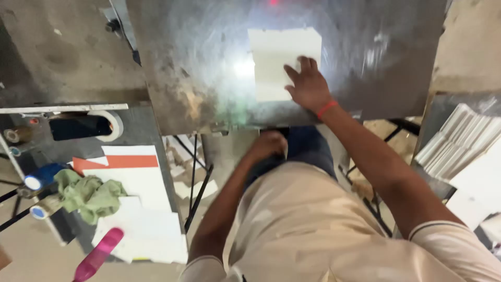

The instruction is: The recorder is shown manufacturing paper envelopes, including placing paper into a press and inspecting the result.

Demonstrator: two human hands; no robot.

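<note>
We observe a pale cream rectangular sheet [282, 60] lying flat on a scuffed, glare-streaked metal tabletop [198, 68] in the upper centre of the frame. Its long axis runs up and down the frame, away from the person. The right hand [309, 86] rests palm-down on the sheet's lower right corner, fingers spread and pressed flat; the grip is apart, clamped on nothing, merely bearing on the surface. Most of the sheet extends up and to the left of that hand. A red band [327, 108] circles the right wrist.

The left hand [269, 143] sits lower, at the centre of the frame, just below the tabletop's near edge. Its fingers appear curled inward, but we cannot tell whether they are closed on anything, as the edge and shadow hide the front of the hand. The right hand is plainly the nearer of the two to the sheet; the left is apart from it, below the edge.

The sheet looks thin, stiff and matt, with square corners; the tabletop beneath is hard, reflective and worn.

At the left of the frame we note a lower dark surface carrying white sheets [141, 209], one with an orange stripe, a crumpled green cloth [90, 193], a roll of white tape [112, 124], and blue-capped cylinders [40, 177]. A pink handle-like object [98, 254] lies at the lower left. At the right edge stands a stack of pale strips [459, 138], well apart from both hands.
</note>
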